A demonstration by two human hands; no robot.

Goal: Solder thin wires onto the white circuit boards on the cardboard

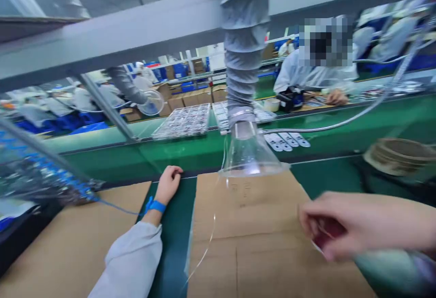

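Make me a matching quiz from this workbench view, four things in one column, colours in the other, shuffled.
Things:
1. wrist strap
2. cardboard sheet
3. conveyor belt
4. extraction hose

Colours:
A. green
B. grey
C. blue
D. brown

Pairs: 1-C, 2-D, 3-A, 4-B

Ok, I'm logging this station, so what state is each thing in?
left hand: curled, resting at the green mat's far edge
right hand: blurred, fingers bent, grip unclear
wrist strap: on the left wrist, cord attached
clear funnel hood: hanging mouth-down over the cardboard sheet
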